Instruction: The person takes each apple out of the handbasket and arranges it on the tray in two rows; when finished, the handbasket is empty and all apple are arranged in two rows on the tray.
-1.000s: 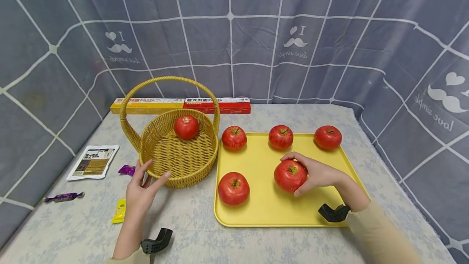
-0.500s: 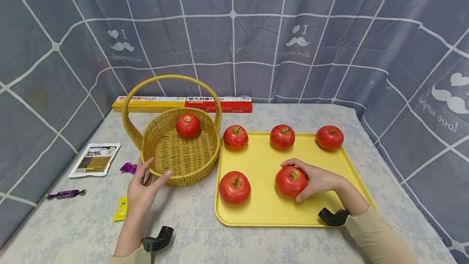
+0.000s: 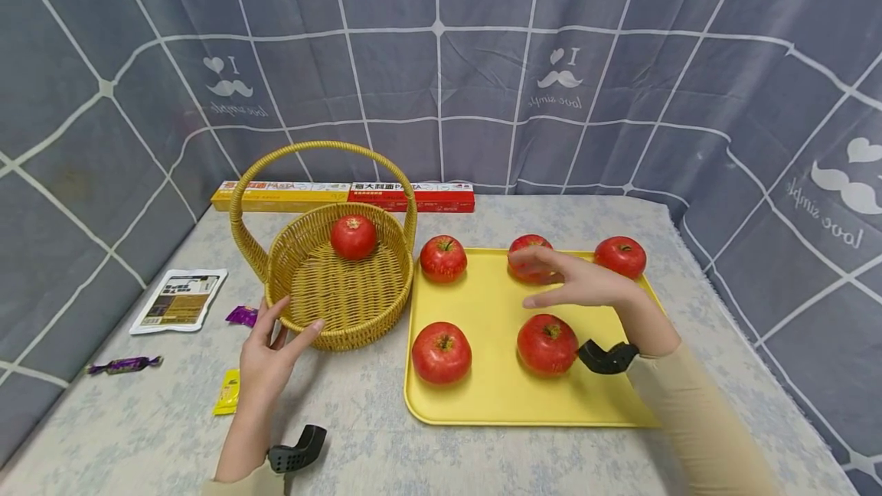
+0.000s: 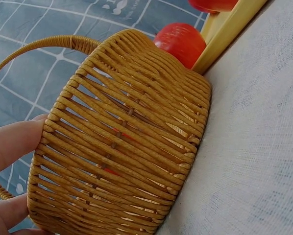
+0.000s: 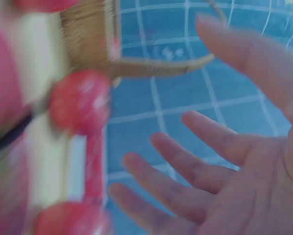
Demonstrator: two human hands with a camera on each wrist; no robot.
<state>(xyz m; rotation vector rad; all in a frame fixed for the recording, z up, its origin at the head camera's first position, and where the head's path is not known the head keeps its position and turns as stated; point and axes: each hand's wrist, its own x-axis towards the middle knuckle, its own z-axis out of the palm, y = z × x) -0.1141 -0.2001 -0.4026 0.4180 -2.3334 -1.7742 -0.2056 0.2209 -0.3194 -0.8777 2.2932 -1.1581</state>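
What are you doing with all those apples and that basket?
A person's left hand rests on the rim of a woven yellow wicker basket holding one red apple. The right hand hovers open, holding nothing, above a flat yellow plastic tray on which five more red apples sit, the nearest apple just below it.
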